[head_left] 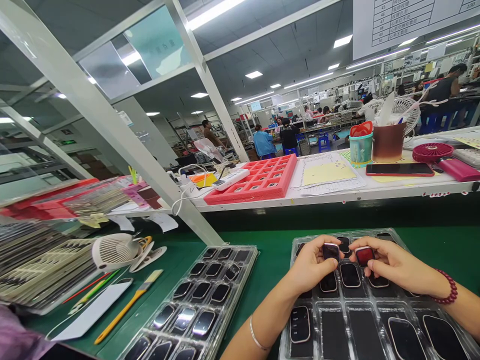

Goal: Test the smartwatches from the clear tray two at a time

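My left hand (311, 265) pinches a dark smartwatch (330, 252) by its edges, just above a clear plastic tray (397, 243). My right hand (395, 265) holds a second smartwatch (364, 256), its screen showing red, close beside the first. Both hands hover over the tray's upper rows. Several more watches with dark screens lie in its pockets, and one lit watch (300, 325) sits in the lower left pocket. A red beaded bracelet (448, 287) circles my right wrist, and a thin metal bangle (255, 334) circles my left.
A second clear tray (247, 265) of dark watches stands to the left on the green mat (431, 245). Beyond it are a white clip fan (114, 251), a yellow brush (129, 306) and stacked trays. A shelf above holds a red tray (255, 180); co-workers sit far back.
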Available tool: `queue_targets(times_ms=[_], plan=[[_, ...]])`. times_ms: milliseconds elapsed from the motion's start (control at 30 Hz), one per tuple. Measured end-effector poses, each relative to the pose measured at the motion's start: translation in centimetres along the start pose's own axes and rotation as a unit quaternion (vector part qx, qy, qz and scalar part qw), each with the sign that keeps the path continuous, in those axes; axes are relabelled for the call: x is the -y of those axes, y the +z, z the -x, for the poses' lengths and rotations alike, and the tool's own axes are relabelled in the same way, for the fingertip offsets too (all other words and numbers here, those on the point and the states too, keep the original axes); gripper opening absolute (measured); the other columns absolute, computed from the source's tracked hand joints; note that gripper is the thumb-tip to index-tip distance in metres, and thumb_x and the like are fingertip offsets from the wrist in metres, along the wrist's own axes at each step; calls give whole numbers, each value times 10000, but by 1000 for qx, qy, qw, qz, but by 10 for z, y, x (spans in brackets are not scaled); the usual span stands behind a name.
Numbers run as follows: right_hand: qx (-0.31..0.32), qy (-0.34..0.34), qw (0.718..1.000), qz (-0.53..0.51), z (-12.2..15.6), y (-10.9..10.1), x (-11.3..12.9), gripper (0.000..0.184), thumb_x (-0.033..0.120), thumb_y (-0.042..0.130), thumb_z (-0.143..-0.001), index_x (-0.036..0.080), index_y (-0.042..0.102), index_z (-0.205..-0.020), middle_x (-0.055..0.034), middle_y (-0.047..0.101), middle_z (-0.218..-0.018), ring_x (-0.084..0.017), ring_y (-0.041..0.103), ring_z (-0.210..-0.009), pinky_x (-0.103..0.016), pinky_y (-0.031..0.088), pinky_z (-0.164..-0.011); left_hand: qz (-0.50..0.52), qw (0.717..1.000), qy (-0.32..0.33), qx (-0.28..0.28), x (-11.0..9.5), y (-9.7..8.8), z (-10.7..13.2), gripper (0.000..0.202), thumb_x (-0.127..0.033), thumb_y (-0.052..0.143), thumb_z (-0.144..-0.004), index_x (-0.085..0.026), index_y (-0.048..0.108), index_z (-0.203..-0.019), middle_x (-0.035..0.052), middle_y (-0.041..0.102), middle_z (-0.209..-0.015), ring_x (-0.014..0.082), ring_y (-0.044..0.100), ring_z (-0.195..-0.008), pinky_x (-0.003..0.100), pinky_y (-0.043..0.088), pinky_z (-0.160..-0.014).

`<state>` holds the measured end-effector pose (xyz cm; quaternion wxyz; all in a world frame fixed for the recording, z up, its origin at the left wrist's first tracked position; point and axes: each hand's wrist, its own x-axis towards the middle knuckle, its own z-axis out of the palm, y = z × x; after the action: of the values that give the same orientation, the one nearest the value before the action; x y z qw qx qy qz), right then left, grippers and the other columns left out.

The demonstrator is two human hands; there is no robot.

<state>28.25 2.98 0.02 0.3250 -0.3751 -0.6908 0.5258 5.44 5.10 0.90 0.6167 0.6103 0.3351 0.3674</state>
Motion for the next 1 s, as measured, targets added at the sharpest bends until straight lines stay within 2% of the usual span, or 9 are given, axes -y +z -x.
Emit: queue_targets(times_ms=[133, 233, 333, 600, 700, 800, 1000], plan=[[-3, 10, 1000, -6, 0, 0, 0, 339, 199, 485, -884, 210, 536, -1219, -49, 635, -979, -165, 629, -754, -290, 524, -642, 4, 1000, 3, 5, 2, -1, 0, 297, -162, 662, -741, -141, 599, -1031, 52, 675, -827, 130, 587, -716, 272, 469, -707], [-4, 5, 1000, -13, 0, 1, 0, 375, 196, 519, -866, 210, 528, -1241, -67, 638, -1055, -169, 632, -771, -308, 528, -682, 1, 1000, 7, 4, 3, -2, -1, 337, -166, 706, -713, -146, 602, -1033, 55, 675, -857, 138, 597, -756, 270, 469, -724], [2, -3, 1000, -11, 0, 1, 0, 389, 190, 541, -856, 218, 533, -1243, -81, 617, -1150, -171, 633, -799, -321, 528, -719, 8, 1000, 7, 10, 4, -3, -1, 306, -227, 711, -734, -140, 610, -1009, 57, 672, -833, 133, 591, -719, 266, 471, -688], [0, 15, 1000, -22, 0, 1, 5, 315, 239, 522, -886, 197, 574, -1194, -68, 647, -1007, -158, 635, -749, -275, 535, -619, 14, 1000, 5, 8, 2, -1, -1, 371, -402, 754, -711, -130, 635, -933, 57, 673, -769, 142, 603, -696, 250, 478, -621], [2, 19, 999, -33, 1, 0, 3, 310, 288, 523, -911, 197, 581, -1202, -62, 664, -951, -154, 632, -723, -272, 528, -606, 20, 1000, -1, 7, 1, -1, 0, 386, -434, 755, -707, -129, 641, -914, 52, 671, -748, 137, 605, -684, 244, 476, -608], [0, 13, 999, -52, 1, -2, -1, 326, 375, 517, -932, 186, 590, -1187, -82, 678, -991, -145, 637, -680, -277, 521, -592, 22, 1000, -8, 6, -1, 0, 1, 403, -468, 746, -709, -128, 647, -902, 51, 669, -740, 133, 604, -672, 245, 476, -609], [-4, 9, 995, -99, 0, -5, -4, 332, 467, 542, -922, 168, 621, -1045, -76, 703, -927, -117, 628, -610, -252, 505, -574, 19, 999, -24, -13, -6, 1, 3, 415, -518, 691, -745, -132, 655, -893, 60, 689, -760, 132, 616, -653, 243, 462, -603]])
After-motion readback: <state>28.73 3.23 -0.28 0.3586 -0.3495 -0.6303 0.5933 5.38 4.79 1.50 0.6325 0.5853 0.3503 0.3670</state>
